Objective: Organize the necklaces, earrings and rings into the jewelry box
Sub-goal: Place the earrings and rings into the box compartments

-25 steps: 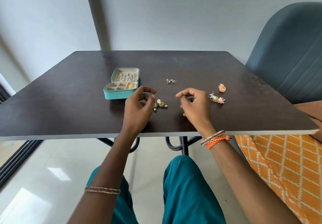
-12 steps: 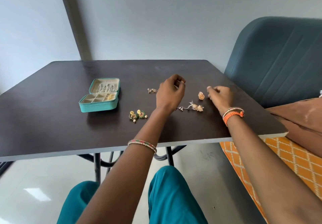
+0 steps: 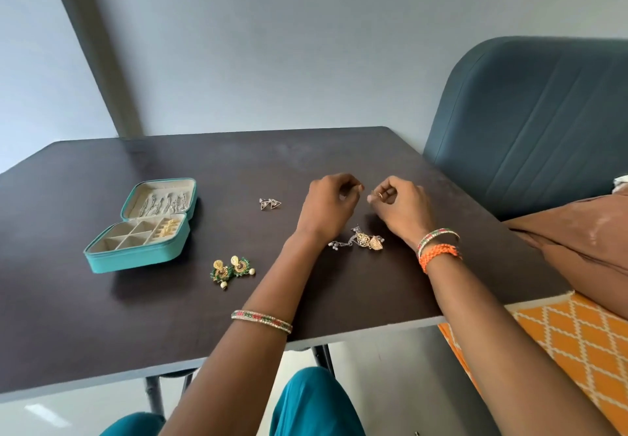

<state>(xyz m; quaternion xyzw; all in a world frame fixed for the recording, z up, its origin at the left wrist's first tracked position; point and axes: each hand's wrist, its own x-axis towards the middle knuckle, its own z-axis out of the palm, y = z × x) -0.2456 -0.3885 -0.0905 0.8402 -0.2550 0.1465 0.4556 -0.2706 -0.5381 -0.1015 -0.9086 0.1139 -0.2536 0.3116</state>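
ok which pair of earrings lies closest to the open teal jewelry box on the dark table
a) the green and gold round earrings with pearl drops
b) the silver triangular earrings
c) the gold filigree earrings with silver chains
a: the green and gold round earrings with pearl drops lie just off the near right corner of the open teal jewelry box; the silver triangular earrings and the gold filigree earrings with silver chains lie farther right.
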